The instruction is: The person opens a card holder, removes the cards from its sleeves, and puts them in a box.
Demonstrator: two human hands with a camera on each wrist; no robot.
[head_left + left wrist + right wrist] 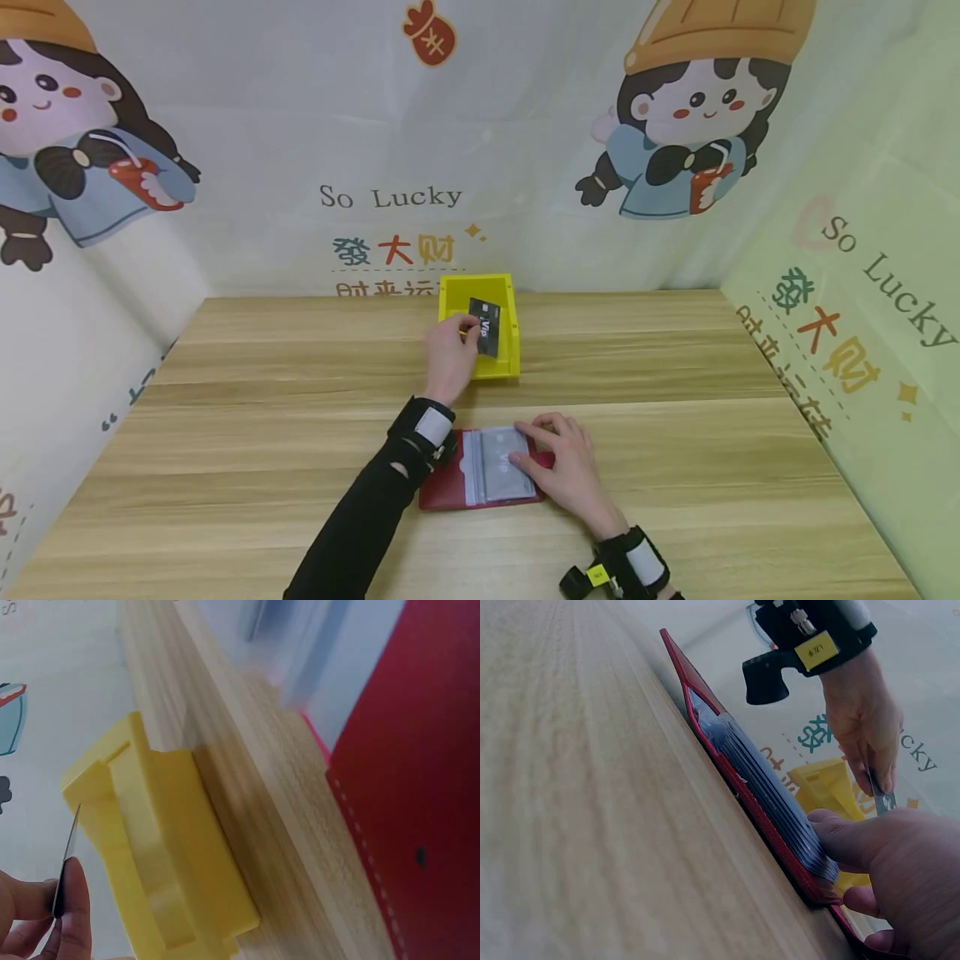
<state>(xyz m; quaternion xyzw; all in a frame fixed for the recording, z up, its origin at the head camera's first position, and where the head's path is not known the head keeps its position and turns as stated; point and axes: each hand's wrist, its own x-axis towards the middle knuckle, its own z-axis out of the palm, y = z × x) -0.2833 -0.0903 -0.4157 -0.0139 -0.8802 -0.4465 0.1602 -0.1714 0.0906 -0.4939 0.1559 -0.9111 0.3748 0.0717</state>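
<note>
Left hand point(450, 354) pinches one black card point(485, 326) over one yellow bin point(480, 360); right hand point(562, 462), fingers flat, presses one red cardholder point(450, 492).

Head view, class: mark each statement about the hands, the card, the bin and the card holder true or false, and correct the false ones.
1. The left hand pinches a black card over the yellow bin. True.
2. The right hand is lifted off the table. False: its fingers rest on the clear sleeves of the card holder.
3. The card holder is red and lies open. True.
4. The yellow bin stands at the table's near edge. False: it stands at the far side, by the backdrop.
5. Both hands hold the card. False: only the left hand does.
</note>
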